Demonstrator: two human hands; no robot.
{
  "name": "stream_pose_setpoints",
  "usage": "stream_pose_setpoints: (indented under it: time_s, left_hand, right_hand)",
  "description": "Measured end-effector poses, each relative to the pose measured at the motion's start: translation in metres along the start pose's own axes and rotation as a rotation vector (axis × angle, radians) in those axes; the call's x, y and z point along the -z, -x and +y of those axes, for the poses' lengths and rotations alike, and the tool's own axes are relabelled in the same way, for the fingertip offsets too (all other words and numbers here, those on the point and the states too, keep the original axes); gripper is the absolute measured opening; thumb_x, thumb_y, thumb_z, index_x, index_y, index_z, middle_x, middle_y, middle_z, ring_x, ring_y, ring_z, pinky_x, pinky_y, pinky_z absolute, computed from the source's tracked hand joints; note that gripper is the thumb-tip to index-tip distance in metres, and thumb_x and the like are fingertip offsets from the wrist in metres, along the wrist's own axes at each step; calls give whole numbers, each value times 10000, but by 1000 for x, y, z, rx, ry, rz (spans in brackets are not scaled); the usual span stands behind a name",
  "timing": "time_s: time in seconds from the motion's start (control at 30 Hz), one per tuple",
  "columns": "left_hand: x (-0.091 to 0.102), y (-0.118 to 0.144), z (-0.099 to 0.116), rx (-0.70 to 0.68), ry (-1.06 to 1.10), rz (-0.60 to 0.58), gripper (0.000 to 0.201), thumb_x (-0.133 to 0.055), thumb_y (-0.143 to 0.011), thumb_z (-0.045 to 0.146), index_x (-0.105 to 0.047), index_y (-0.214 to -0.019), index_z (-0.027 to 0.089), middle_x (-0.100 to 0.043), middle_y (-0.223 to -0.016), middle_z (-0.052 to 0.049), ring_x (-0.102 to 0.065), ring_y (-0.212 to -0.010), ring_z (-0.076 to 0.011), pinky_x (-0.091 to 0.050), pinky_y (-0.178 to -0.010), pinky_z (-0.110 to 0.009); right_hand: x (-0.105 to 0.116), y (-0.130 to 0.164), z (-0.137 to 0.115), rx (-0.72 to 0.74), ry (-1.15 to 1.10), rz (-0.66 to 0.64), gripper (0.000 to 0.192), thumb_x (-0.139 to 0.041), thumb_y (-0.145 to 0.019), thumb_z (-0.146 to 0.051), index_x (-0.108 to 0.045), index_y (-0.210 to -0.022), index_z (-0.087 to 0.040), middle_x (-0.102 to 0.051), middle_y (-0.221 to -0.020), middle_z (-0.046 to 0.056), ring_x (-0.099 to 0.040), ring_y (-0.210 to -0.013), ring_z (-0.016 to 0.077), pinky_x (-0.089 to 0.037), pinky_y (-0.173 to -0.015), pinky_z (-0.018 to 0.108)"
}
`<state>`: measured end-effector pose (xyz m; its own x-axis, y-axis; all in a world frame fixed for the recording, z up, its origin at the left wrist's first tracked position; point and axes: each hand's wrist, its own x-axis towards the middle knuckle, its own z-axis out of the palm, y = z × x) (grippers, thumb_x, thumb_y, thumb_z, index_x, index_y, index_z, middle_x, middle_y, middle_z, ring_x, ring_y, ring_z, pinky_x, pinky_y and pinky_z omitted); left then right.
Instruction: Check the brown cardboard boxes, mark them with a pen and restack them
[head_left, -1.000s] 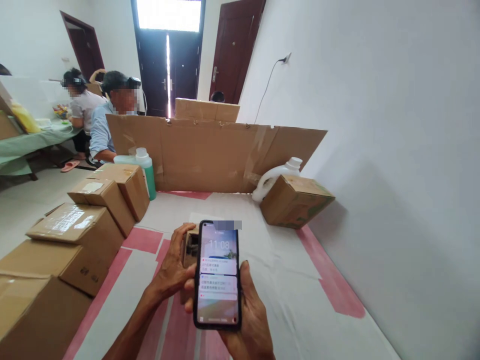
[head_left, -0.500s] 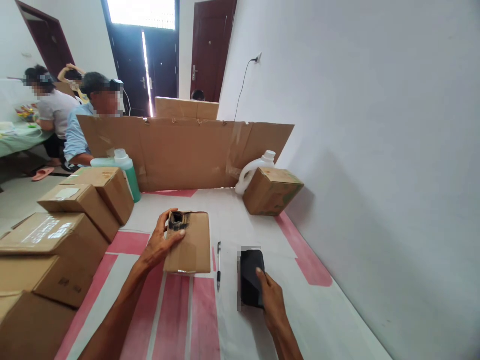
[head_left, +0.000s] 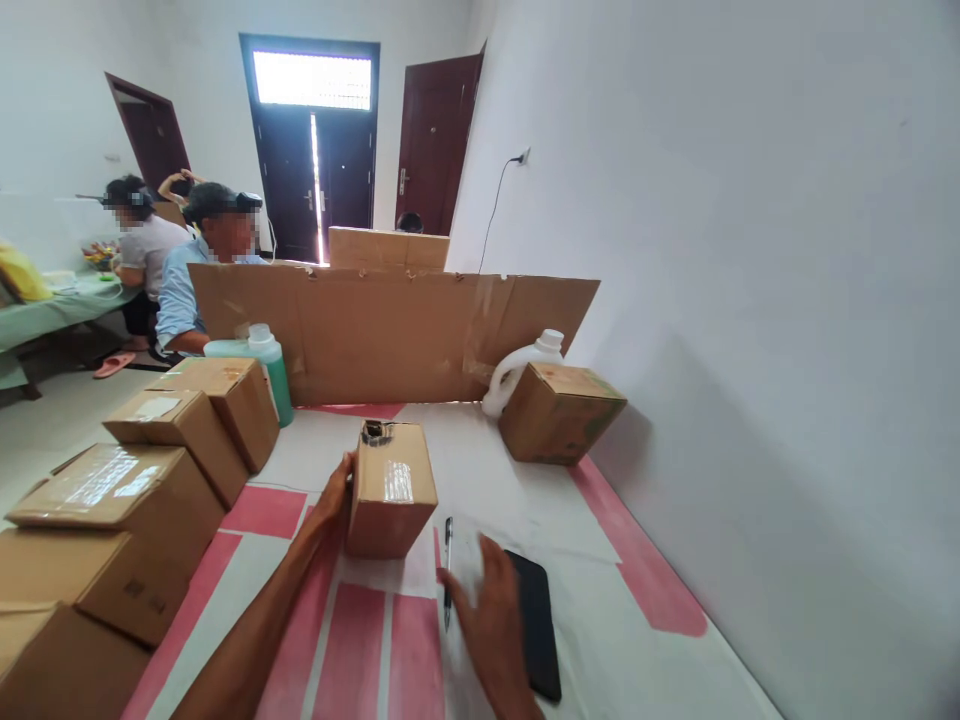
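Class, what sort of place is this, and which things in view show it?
Probably a makeshift parcel-packing room: sealed cardboard boxes in a row, a cardboard sheet dividing worktables, and the left hand gripping a small box.

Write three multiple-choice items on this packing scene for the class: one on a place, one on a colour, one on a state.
1. Where does the pen lie?
A. Between the small carton and the phone
B. On top of the small carton
C. Beside the white jug

2. What colour is the liquid in the bottle behind the left row of boxes?
A. Red
B. Green
C. Blue

3. How is the phone?
A. Held up, screen lit
B. Standing against the wall
C. Flat on the table, screen dark

Answers: 1 A, the pen lies on the table between them. 2 B, the bottle shows green below its white cap. 3 C, it lies black beside the right hand, while the left hand grips the carton.
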<state>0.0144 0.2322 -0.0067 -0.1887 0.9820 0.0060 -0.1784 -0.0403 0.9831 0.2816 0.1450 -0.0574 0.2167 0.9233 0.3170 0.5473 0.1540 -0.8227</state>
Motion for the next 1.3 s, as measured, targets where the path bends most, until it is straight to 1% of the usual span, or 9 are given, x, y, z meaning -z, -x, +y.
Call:
stream_pose_setpoints:
  time_s: [0.1, 0.2, 0.37, 0.5, 0.57, 0.73, 1.03, 1.2, 1.3]
  left_hand:
    - [2, 20, -23, -9, -140, 15, 784, -507, -809, 833, -692, -1089, 124, -743, -1176, -167, -619, -1189, -360, -451, -1085, -508]
    - [19, 55, -28, -10, -254, 87, 731, -481, -860, 787, -668, -1200, 167, -667, -1350, -152, -510, -1366, -345, -342, -1192, -508]
    - [49, 149, 9, 38, -437, 119, 605, -518, -935, 649, -618, -1365, 236, -662, -1352, -115, -568, -1304, -314, -425, -1134, -466]
    - [41, 208, 55, -11, -496, 121, 598, -490, -985, 560, -509, -1498, 251, -709, -1149, -97, -664, -1026, -267, -531, -962, -410]
    - [35, 220, 70, -75, -541, 189, 598, -529, -972, 530, -507, -1508, 265, -674, -1263, -117, -640, -1123, -295, -509, -1024, -439]
    - [33, 209, 87, -224, -625, 291, 715, -584, -960, 463, -331, -1604, 283, -507, -1539, -126, -480, -1414, -334, -401, -1175, -504]
    - [86, 127, 73, -216, -487, 678, 765, -521, -954, 599, -336, -1570, 185, -580, -1465, -186, -534, -1387, -335, -418, -1154, -530]
    - [102, 102, 72, -197, -546, 770, 815, -491, -935, 631, -323, -1572, 150, -459, -1568, -211, -419, -1478, -346, -337, -1215, -535]
    - [103, 95, 77, -175, -581, 799, 865, -482, -914, 670, -302, -1578, 146, -539, -1444, -215, -539, -1345, -365, -424, -1137, -564]
  right_hand:
    - [-50, 3, -32, -72, -326, -204, 905, -726, -786, -602, -424, -1528, -183, -494, -1549, 176, -424, -1461, 377, -350, -1203, 556]
    - [-69, 21, -45, -234, -545, -286, 921, -724, -786, -614, -426, -1527, -156, -583, -1471, 196, -527, -1391, 370, -465, -1123, 509]
    - [-37, 55, -37, -456, -555, -295, 987, -713, -755, -744, -425, -1540, -219, -712, -1302, 155, -665, -1212, 369, -577, -956, 465]
    - [-10, 44, -43, -551, -594, -352, 1063, -490, -838, -852, -141, -1650, -263, -580, -1483, 159, -665, -1208, 356, -592, -898, 474]
    - [-2, 31, -54, -577, -711, -439, 1042, -419, -809, -911, -214, -1635, -308, -583, -1477, 148, -711, -1082, 360, -615, -775, 471]
    - [-10, -5, -100, -352, -816, -626, 839, -474, -821, -874, -549, -1424, -296, -707, -1046, 111, -667, -760, 278, -535, -463, 346]
    - [-166, -64, -178, -156, -588, -789, 846, -362, -800, -931, -665, -1072, -190, -560, -1034, 91, -620, -812, 223, -593, -544, 335]
    - [-206, -89, -193, -60, -584, -810, 792, -402, -835, -883, -679, -1059, -175, -568, -974, 71, -617, -768, 210, -605, -582, 351]
    - [-218, -95, -197, -8, -586, -804, 766, -391, -867, -850, -681, -1083, -174, -590, -1005, 85, -620, -813, 217, -607, -614, 345]
